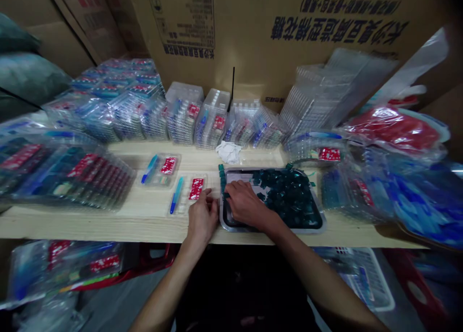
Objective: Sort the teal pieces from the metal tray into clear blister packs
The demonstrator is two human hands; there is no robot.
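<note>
My right hand [245, 204] lies knuckles up inside a metal tray [321, 221], fingers curled over small dark teal pieces [292, 194] at its left edge; what they grip is hidden. My left hand [202, 216] rests on the wooden table beside the tray, its fingertips pinched at the corner of a clear blister pack [188, 193] that holds a blue pen and a red card. A second blister pack [161, 169] of the same kind lies just behind it.
Stacks of filled clear packs [119, 112] line the back and left. Empty clear trays [325, 96] lean at the back right. Bags of red and blue parts [398, 178] crowd the right. A crumpled white cloth [228, 152] sits behind the tray. Cardboard boxes [289, 33] form the wall.
</note>
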